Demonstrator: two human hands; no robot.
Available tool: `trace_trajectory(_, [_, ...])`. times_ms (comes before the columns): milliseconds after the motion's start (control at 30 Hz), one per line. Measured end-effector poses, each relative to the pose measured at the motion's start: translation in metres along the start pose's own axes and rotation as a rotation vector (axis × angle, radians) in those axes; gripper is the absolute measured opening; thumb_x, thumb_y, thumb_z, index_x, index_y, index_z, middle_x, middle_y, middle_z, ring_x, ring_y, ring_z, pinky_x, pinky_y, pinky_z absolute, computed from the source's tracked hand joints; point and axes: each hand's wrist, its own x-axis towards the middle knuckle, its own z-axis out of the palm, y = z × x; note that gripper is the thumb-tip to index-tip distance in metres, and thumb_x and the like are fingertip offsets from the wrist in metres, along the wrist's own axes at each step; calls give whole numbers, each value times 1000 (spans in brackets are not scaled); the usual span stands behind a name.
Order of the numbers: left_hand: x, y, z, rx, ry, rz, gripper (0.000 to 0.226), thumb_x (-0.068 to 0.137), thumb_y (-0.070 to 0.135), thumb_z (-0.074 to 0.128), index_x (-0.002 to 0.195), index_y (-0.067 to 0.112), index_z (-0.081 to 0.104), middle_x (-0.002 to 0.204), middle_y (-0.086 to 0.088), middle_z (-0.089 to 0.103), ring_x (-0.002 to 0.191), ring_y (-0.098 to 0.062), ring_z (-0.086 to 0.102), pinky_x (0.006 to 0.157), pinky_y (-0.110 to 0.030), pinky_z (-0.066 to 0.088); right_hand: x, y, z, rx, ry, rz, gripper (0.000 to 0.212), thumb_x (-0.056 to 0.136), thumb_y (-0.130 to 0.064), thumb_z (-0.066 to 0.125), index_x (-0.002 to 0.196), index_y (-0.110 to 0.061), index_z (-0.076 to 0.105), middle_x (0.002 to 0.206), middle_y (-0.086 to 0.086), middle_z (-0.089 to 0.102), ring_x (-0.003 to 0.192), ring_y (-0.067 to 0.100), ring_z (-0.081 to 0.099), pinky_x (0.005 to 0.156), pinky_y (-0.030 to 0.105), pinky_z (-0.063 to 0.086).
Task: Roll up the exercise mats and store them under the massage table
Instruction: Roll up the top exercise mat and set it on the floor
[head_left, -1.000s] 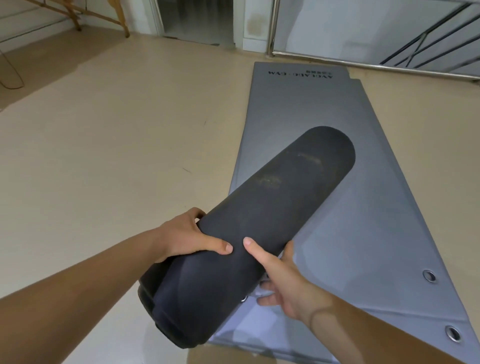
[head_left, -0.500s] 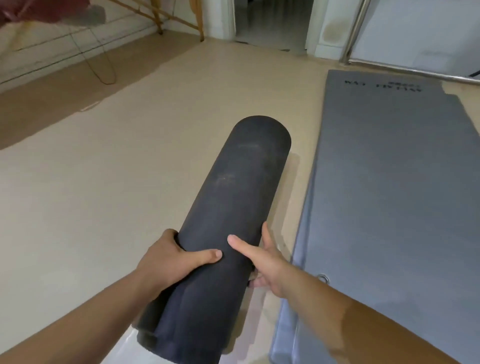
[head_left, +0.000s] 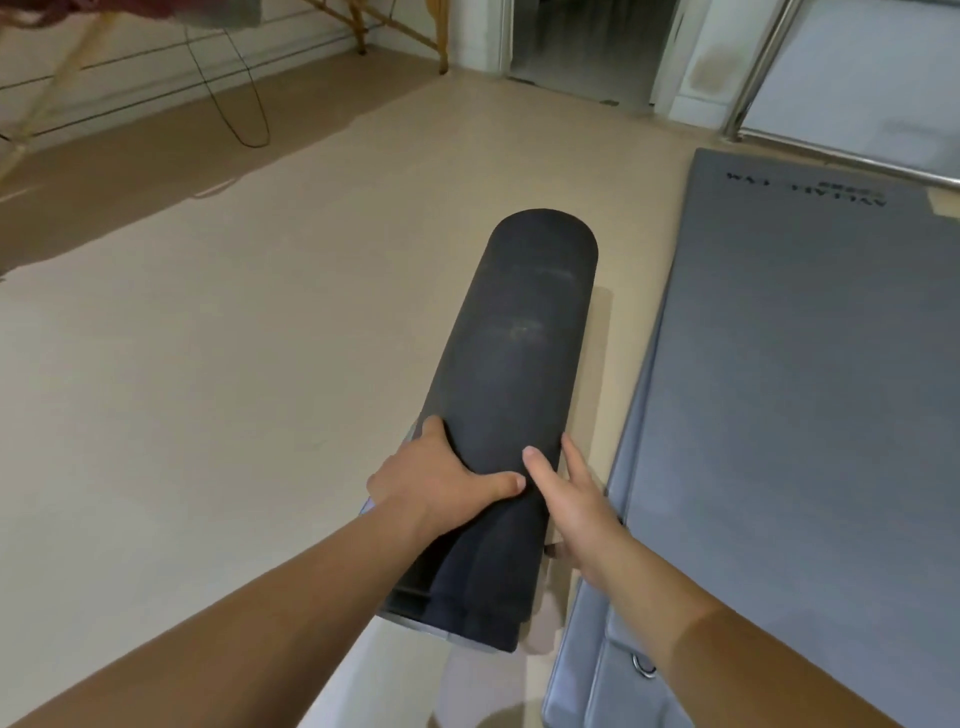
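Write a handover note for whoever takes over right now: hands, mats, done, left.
Left hand: grips the rolled black mat from its left, thumb on top.
Right hand: holds the same roll from its right.
The roll is held over the floor beside the grey mat, which lies flat, unrolled.
Done: black mat rolled.
Left: store it under the wooden-legged table far left; roll and store the grey mat.

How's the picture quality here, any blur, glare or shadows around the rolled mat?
Head view: soft light, no glare; the rolled black mat throws a faint shadow rightward on the floor; lettering on the grey mat is smeared; edges show wide-angle warp.
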Motion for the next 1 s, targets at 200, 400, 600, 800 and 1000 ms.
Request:
trace_trajectory(200, [-44, -24, -2, 208, 123, 236, 111, 70, 87, 56, 161, 40, 13, 172, -6, 11, 150, -33, 34, 111, -52, 47, 2, -11, -8, -288, 55, -87, 80, 60, -84, 84, 125, -73, 38, 148, -3, 49, 128, 26, 60, 100, 46, 59])
trace_trajectory(400, [-75, -36, 35, 250, -12, 243, 145, 56, 89, 67, 151, 53, -35, 171, 3, -27, 160, -34, -6, 120, -60, 31, -10, -6, 5, -184, -73, 75, 116, 80, -66, 83, 161, -60, -1, 148, -8, 48, 126, 23, 56, 105, 43, 50])
trace_trajectory(600, [-69, -55, 32, 222, 65, 301, 139, 56, 90, 60, 155, 52, -29, 173, 4, -22, 161, -30, -3, 120, -56, 33, -10, 6, 19, 28, -48, 220, 140, 51, -69, 99, 157, -64, 8, 149, -9, 54, 126, 31, 58, 102, 63, 52])
trace_trajectory(800, [-24, -84, 1, 301, 79, 382, 138, 55, 86, 67, 157, 54, -19, 175, 4, -15, 161, -30, 1, 119, -57, 34, 6, 4, 67, 183, 23, 154, 136, 48, -68, 100, 156, -64, 17, 150, -10, 55, 122, 28, 62, 98, 61, 58])
trace_trajectory(1000, [29, -115, -33, 300, 91, 333, 138, 53, 89, 68, 156, 57, -17, 175, 7, -13, 160, -29, 1, 120, -58, 35, 41, -27, 119, 124, 15, 169, 138, 48, -70, 97, 154, -69, 9, 157, -7, 47, 128, 35, 59, 98, 68, 56])
